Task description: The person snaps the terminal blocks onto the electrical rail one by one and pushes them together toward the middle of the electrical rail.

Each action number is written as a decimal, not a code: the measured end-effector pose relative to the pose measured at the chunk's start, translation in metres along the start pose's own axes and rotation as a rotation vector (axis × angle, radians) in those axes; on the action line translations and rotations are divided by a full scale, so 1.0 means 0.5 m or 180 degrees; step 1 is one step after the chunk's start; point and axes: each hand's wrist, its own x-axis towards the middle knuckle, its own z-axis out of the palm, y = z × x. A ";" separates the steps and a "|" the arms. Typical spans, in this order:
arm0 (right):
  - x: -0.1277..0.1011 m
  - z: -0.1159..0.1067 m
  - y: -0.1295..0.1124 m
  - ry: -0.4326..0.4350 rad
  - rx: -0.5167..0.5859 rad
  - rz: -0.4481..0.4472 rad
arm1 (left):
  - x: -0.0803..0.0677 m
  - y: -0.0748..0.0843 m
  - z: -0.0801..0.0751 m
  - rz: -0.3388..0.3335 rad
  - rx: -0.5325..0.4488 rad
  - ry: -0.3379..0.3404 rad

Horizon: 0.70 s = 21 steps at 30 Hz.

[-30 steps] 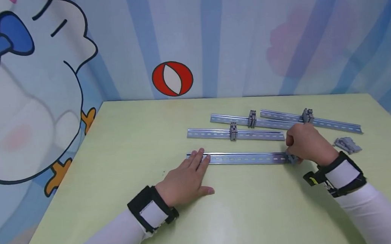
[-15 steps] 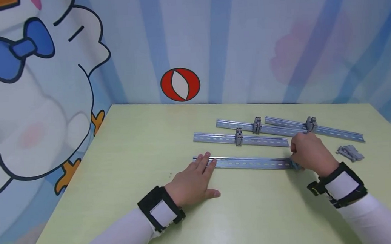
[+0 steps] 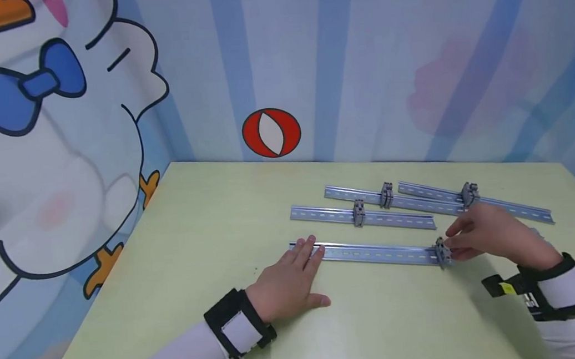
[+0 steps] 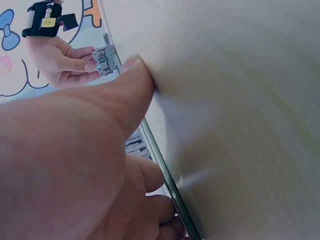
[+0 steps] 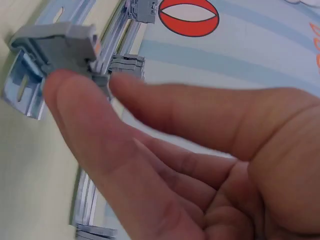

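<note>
In the head view my left hand (image 3: 287, 288) lies flat, fingers spread, on the left end of the nearest slotted metal DIN rail (image 3: 373, 253). At that rail's right end stands a grey terminal block (image 3: 442, 253). My right hand (image 3: 502, 237) pinches this block between thumb and fingertips. In the right wrist view the block (image 5: 60, 45) sits upright across the rail, just in from its end, and a fingertip covers its lower part. The left wrist view shows the same block (image 4: 105, 60) at the right hand's fingertips, beyond my left thumb.
Behind lie three more rails, the middle-left one (image 3: 315, 213), the back one (image 3: 348, 192) and the right one (image 3: 520, 211). Each carries grey terminal blocks (image 3: 358, 213) upright near its middle. A pale table (image 3: 220, 223) meets a printed wall (image 3: 361, 85) at the back.
The right hand has turned and drawn back to the right, its fingers less curled, so the block on the rail's end now shows. The left hand stays on the rail. The view has shifted slightly.
</note>
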 end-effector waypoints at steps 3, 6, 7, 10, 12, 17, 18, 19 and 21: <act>-0.001 -0.008 0.017 -0.0221 0.0393 0.0007 | -0.002 0.003 0.001 -0.0020 -0.0007 -0.0011; 0.000 -0.009 0.029 -0.0333 0.0657 -0.0019 | -0.002 0.005 0.001 -0.0020 0.0000 -0.0011; 0.001 -0.009 0.032 -0.0353 0.0713 -0.0021 | -0.002 0.005 0.001 -0.0009 0.0012 -0.0005; 0.001 -0.008 0.036 -0.0359 0.0762 -0.0056 | 0.000 0.005 -0.001 0.0021 0.0036 0.0014; 0.001 -0.006 0.036 -0.0331 0.0762 -0.0066 | 0.001 0.005 -0.002 0.0032 0.0047 0.0032; 0.006 0.004 0.036 -0.0297 0.0958 -0.0063 | 0.002 0.001 0.000 0.0017 0.0019 0.0033; 0.008 0.006 0.036 -0.0299 0.1011 -0.0060 | 0.002 0.001 0.000 0.0016 -0.0001 0.0032; 0.010 0.009 0.035 -0.0302 0.1070 -0.0049 | 0.002 0.001 0.001 0.0015 -0.0019 0.0029; 0.012 0.015 0.033 -0.0306 0.1135 -0.0047 | 0.002 0.001 0.003 0.0016 -0.0057 0.0022</act>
